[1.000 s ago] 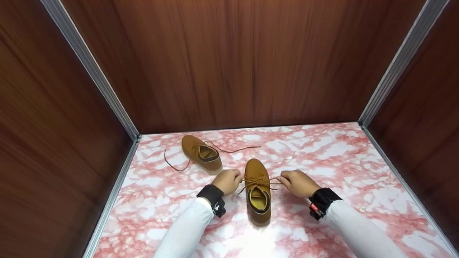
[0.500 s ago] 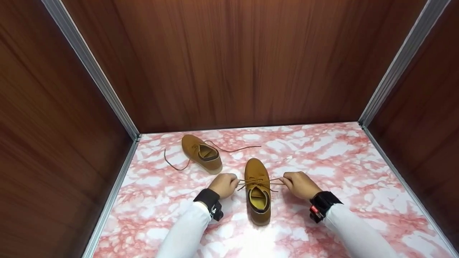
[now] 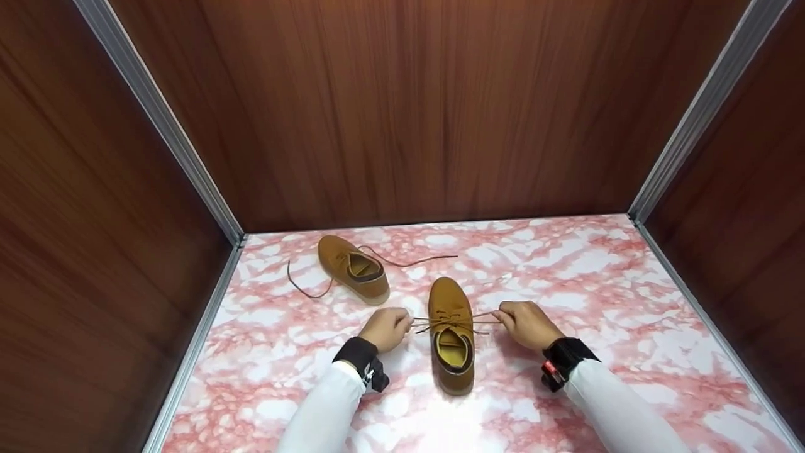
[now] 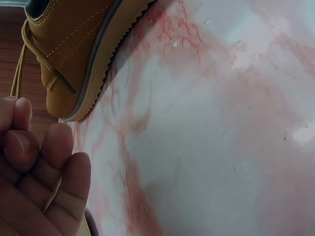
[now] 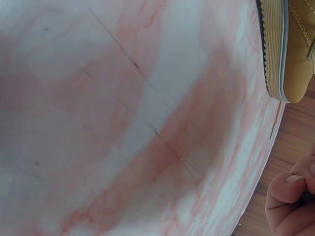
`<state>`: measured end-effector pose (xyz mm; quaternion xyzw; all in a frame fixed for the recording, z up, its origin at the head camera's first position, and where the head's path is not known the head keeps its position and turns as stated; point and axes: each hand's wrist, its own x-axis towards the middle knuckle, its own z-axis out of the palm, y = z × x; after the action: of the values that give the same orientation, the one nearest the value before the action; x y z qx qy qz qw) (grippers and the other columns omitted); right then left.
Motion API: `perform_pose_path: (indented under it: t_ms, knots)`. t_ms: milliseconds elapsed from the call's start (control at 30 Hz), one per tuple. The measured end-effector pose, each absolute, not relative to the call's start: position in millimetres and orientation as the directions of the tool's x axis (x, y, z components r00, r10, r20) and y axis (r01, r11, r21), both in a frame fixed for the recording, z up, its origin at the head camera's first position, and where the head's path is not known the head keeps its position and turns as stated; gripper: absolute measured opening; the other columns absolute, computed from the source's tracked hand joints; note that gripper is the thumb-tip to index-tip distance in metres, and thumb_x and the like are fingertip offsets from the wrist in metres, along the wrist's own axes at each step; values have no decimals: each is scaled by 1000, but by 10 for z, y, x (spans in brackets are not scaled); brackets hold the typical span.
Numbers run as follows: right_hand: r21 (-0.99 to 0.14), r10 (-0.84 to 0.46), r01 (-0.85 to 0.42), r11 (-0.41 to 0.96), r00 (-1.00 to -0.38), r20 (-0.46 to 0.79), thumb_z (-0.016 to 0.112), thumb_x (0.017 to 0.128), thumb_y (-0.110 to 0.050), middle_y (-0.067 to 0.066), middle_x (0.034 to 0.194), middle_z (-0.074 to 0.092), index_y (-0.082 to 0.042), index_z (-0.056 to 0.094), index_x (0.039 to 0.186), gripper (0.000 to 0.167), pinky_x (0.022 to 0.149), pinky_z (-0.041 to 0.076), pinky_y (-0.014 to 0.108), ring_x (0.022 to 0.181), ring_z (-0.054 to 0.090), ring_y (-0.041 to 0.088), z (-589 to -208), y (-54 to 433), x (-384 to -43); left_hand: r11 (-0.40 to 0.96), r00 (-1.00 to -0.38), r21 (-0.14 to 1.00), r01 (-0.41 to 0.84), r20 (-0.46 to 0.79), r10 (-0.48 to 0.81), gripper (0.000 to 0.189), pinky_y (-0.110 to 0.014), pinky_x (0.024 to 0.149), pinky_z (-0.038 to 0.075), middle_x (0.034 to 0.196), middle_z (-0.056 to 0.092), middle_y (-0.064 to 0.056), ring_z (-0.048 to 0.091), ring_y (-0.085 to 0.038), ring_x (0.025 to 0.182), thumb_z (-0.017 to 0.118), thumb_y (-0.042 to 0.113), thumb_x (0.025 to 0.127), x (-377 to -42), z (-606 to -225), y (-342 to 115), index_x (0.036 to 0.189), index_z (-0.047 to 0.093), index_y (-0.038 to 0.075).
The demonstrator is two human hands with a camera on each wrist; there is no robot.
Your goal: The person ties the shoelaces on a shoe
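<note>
A tan lace-up shoe [image 3: 448,293] stands upright, toe pointing away, between my two hands. Its lace is tied in a bow over the tongue, and the loops are stretched out sideways. To its left, my left hand [image 3: 387,328] pinches one loop [image 4: 18,73] between thumb and finger; in the left wrist view the other fingers are loosely curled. On the opposite side my right hand [image 3: 529,324] pinches the other loop [image 3: 485,323]. A loose lace tip hangs at each side of the shoe. The right wrist view shows only part of the right hand [image 5: 293,196], its grip out of frame.
Behind and left lies the matching shoe [image 3: 339,259], angled, with its untied lace ends [image 3: 409,265] spread on the table. The pink and white marbled tabletop [image 3: 585,270] is bounded by brown wood-grain panels [image 3: 402,113] with metal edging at back and sides.
My left hand has drawn left and slightly toward me, lengthening the taut loop on that side. The right hand has shifted very slightly right. The shoes stay in place.
</note>
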<state>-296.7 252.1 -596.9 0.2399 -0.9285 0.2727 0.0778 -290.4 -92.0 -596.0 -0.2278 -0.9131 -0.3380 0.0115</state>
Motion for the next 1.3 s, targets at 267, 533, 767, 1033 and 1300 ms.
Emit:
perform_pose_path:
  t_ms: [267,533,767,1033,1300]
  knots:
    - [-500,-366,-435,749,-900,235,64,104,-19,-12,62,36,-17,47,66,42,62,36,24,60,41,6,-6029,2531,-2966,650,-912,657,382,156,378,30,-23,64,40,72,61,-2,47,-7,65,57,11,103,-2904,-6027,-934,75,63,6]
    - [-520,-328,-398,756,-917,225,65,104,-19,-11,62,37,-17,47,65,42,63,37,24,60,42,7,-6080,2507,-2954,622,-934,716,318,124,335,29,-21,63,40,71,61,0,48,-5,65,57,13,104,-2896,-6135,-929,77,65,6]
    - [-557,-293,-338,758,-941,173,64,104,-22,-10,63,41,-19,49,67,41,64,38,24,61,44,7,-6149,2512,-2947,603,-950,753,264,95,298,30,-21,64,40,69,55,6,49,-6,65,57,17,105,-2878,-6213,-897,77,65,7]
    - [-579,-281,-347,738,-938,203,65,104,-20,-10,64,42,-18,50,66,40,63,38,24,61,44,7,-6256,2536,-2922,560,-954,805,196,23,300,33,-21,66,41,70,56,8,50,-6,66,56,23,107,-2858,-6238,-873,79,66,6]
    - [-611,-276,-313,727,-948,157,63,105,-23,-8,66,43,-16,52,67,40,68,39,25,65,46,8,-6312,2473,-2923,497,-945,856,141,-33,324,35,-20,64,42,72,58,3,50,-5,64,54,22,108,-2838,-6279,-938,85,66,-1]
